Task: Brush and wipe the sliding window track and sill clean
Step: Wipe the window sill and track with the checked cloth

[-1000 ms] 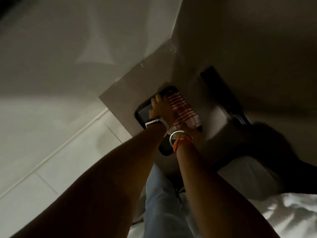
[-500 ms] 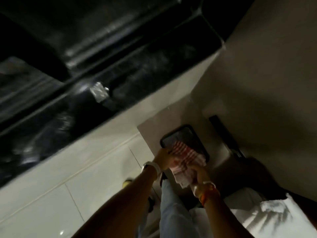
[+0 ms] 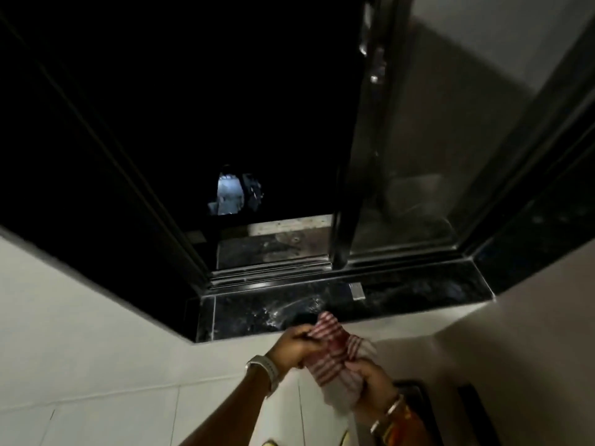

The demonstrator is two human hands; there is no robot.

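A red-and-white checked cloth (image 3: pixel 335 358) is bunched between both hands just below the front edge of the black stone sill (image 3: pixel 418 292). My left hand (image 3: pixel 294 344) grips its upper left end; my right hand (image 3: pixel 373 386) holds its lower part. Behind the sill runs the dark metal sliding track (image 3: pixel 270 273). The sliding pane (image 3: pixel 418 175) stands at the right, and the left half of the window is open to darkness. White smears show on the sill near the cloth.
A small silvery tag (image 3: pixel 356 290) lies on the sill right of centre. White tiled wall (image 3: pixel 96 365) spreads below and left of the sill. A dark tray (image 3: pixel 418 397) shows at the bottom right behind my right wrist. A beige wall (image 3: pixel 531 349) rises on the right.
The cloth has been lifted off the dark tray and raised with both hands to the sill's front edge. My view has swung up from the tray to the window.
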